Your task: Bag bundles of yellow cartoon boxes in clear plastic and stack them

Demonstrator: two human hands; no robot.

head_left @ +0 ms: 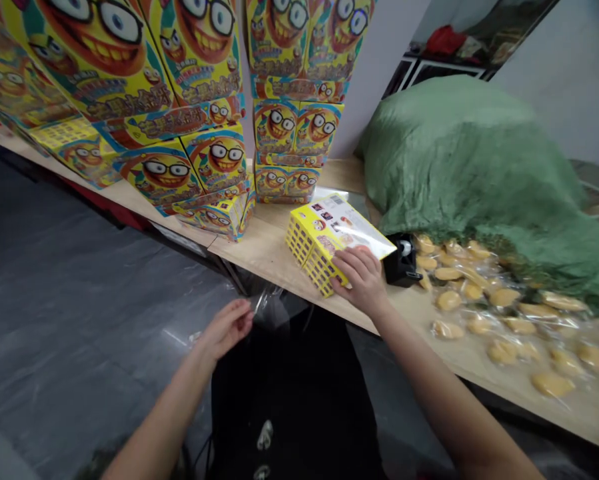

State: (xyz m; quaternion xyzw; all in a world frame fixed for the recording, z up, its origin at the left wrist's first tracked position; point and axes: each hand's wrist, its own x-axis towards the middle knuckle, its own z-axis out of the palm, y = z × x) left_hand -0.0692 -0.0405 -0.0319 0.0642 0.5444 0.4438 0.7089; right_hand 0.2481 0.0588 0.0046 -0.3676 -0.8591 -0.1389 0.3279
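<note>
A yellow printed cardboard box (pixel 306 243) lies tilted on the wooden table near its front edge, its white panel facing up. My right hand (pixel 362 277) grips its near right corner, with the fingers across the top and the thumb over the side. Lower and to the left, my left hand (pixel 229 327) is off the table with its fingertips pinched together. From them a piece of clear plastic film (pixel 269 303) stretches toward my lap; its full shape is hard to make out. Just right of the box stands a black tape dispenser (pixel 402 260).
Stacks of yellow cartoon-face boxes (pixel 286 127) rise at the back and left (pixel 169 173). A large green sack (pixel 469 153) spills many clear-wrapped yellow pieces (pixel 504 297) over the right side of the table (pixel 264 247). Grey floor (pixel 104 300) shows at left.
</note>
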